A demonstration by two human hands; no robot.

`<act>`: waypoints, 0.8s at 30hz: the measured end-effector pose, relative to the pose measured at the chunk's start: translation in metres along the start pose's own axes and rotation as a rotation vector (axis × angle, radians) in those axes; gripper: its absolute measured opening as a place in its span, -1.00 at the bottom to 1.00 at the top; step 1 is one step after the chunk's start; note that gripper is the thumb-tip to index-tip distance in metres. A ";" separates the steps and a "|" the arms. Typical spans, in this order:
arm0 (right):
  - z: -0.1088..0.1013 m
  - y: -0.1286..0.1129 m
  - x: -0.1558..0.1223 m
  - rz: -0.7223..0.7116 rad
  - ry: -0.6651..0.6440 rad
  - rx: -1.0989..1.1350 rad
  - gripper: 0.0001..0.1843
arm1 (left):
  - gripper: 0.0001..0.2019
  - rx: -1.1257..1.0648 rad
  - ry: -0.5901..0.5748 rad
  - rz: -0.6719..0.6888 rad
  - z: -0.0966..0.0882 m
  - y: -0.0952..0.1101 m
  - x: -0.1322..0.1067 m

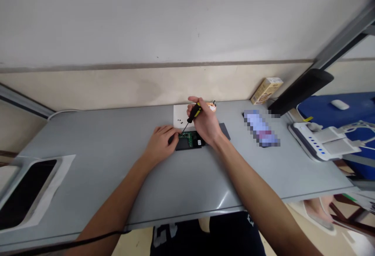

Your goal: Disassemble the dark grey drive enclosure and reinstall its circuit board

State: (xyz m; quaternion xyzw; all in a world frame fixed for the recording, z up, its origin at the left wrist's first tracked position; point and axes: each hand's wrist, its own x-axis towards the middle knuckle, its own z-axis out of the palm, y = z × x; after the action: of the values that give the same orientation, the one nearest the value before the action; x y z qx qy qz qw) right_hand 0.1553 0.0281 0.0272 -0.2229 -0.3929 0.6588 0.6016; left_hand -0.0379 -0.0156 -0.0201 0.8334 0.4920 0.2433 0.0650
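A black electronic device with an exposed green circuit board lies flat on the grey table. My left hand grips its left end, fingers curled over the edge. In my right hand is a black and yellow screwdriver, tilted, its shaft pointing down to the board's upper left beside my left fingertips. Whether the tip sits in a screw is too small to tell. Several tiny dark pieces that look like screws lie on a white paper behind the device. A dark grey panel shows partly beyond my right wrist.
An orange and white trinket is behind my right hand. To the right are a blurred-out phone, a small carton and a white power strip. A dark-screened tablet-like device lies at left. The wall bounds the table's back.
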 end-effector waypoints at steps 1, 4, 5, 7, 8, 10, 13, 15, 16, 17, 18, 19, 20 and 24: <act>-0.001 0.000 0.000 0.001 0.016 -0.007 -0.63 | -0.75 0.004 -0.002 0.002 0.000 0.000 0.000; -0.001 0.002 -0.003 -0.010 0.041 -0.100 -0.54 | -0.75 0.006 -0.011 0.005 0.000 0.000 0.000; -0.001 0.003 -0.005 -0.027 0.046 -0.157 -0.50 | -0.75 0.006 -0.013 0.004 0.000 0.000 0.000; 0.002 0.004 -0.008 -0.085 0.043 -0.281 -0.47 | -0.75 0.008 -0.020 0.002 -0.001 0.001 0.000; 0.003 0.005 -0.008 -0.115 0.030 -0.325 -0.48 | -0.75 0.009 -0.023 -0.001 -0.001 0.001 0.000; 0.005 0.005 -0.008 -0.144 -0.018 -0.318 -0.54 | -0.75 0.005 -0.030 -0.010 -0.002 0.001 0.000; 0.004 0.002 -0.006 -0.089 -0.067 -0.173 -0.49 | -0.75 -0.010 -0.038 -0.016 -0.003 0.001 0.000; 0.002 0.000 -0.004 -0.052 -0.054 -0.143 -0.49 | -0.74 -0.015 -0.048 -0.010 -0.004 0.002 0.000; 0.001 0.000 -0.004 -0.049 -0.046 -0.162 -0.53 | -0.73 -0.014 -0.053 -0.003 -0.004 0.002 0.000; 0.000 0.000 -0.004 -0.050 -0.045 -0.186 -0.56 | -0.73 -0.010 -0.056 0.002 -0.004 0.002 0.000; 0.000 0.001 -0.005 -0.051 -0.049 -0.209 -0.59 | -0.73 -0.006 -0.057 0.007 -0.005 0.002 0.000; 0.000 0.002 -0.006 -0.053 -0.060 -0.228 -0.60 | -0.73 -0.002 -0.056 0.010 -0.005 0.002 0.000; 0.001 0.003 -0.008 -0.058 -0.070 -0.246 -0.59 | -0.73 -0.002 -0.054 0.012 -0.006 0.003 0.000; 0.005 0.008 -0.009 -0.126 -0.052 -0.262 -0.54 | -0.73 -0.022 -0.054 0.009 -0.005 0.003 -0.002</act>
State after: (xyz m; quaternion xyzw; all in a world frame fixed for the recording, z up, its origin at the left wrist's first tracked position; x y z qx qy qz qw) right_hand 0.1481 0.0187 0.0226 -0.2574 -0.5041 0.5682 0.5973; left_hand -0.0388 -0.0190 -0.0156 0.8412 0.4834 0.2265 0.0864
